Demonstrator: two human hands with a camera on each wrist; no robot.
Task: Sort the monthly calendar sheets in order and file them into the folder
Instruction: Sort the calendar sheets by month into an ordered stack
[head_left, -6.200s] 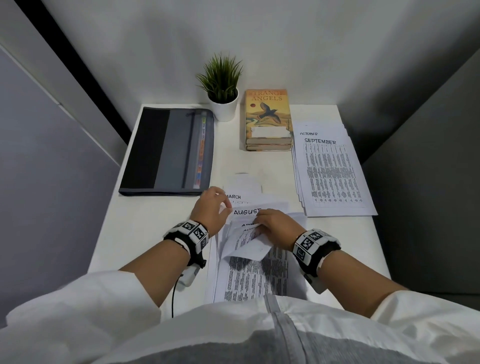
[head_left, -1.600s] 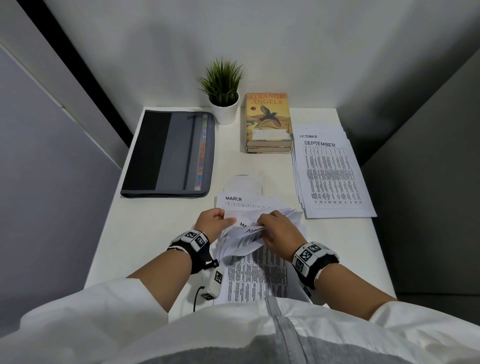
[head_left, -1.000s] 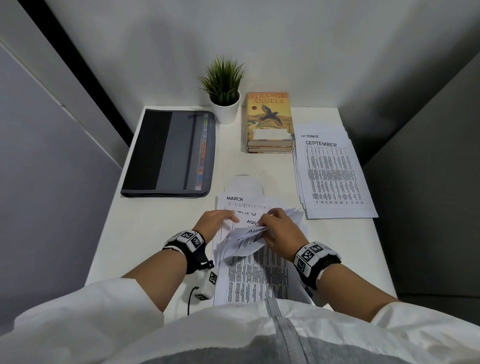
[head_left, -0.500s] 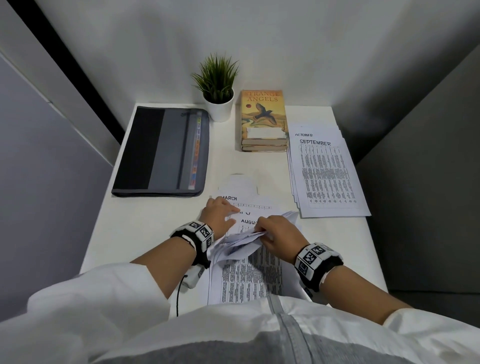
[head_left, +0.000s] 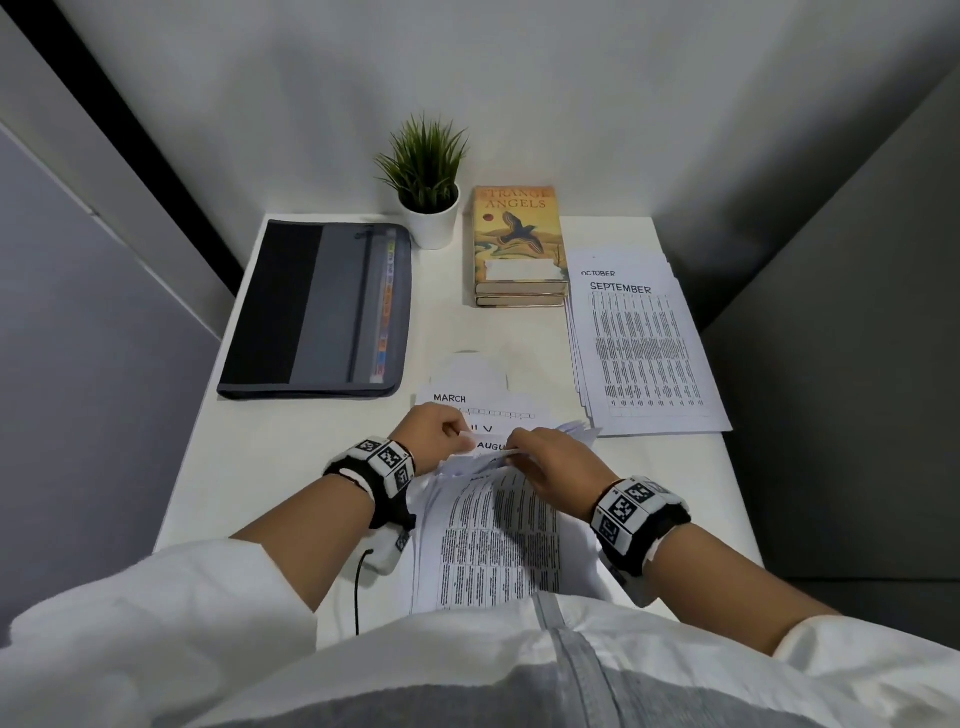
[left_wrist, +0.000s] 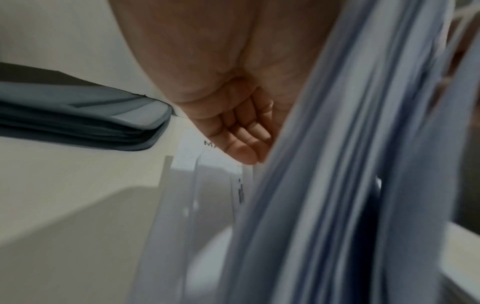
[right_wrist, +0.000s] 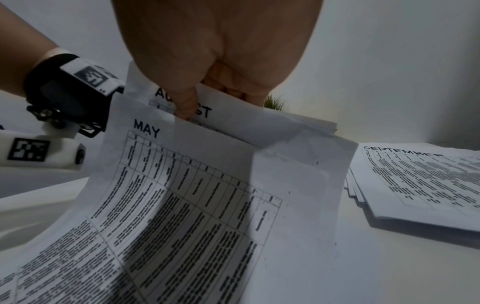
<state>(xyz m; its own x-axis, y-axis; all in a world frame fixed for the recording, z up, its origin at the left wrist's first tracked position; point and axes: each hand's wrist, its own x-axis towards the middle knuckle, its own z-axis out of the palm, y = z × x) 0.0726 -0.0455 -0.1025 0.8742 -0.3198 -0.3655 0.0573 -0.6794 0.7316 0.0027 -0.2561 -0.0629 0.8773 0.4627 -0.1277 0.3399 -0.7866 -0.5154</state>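
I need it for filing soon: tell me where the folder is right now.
In the head view the folder lies closed on the left of the table, near the back, just left of the potted plant and beyond the left hand.

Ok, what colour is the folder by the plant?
The folder is black and grey, with a strip of coloured tabs; the head view shows it best.

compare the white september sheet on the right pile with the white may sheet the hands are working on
The white September sheet lies flat on top of the right pile, touched by neither hand; the white May sheet is lifted and curved, its top edge under the right hand. September sits far right on the white table; May sits nearest the person. Both carry printed grids under a bold month title.
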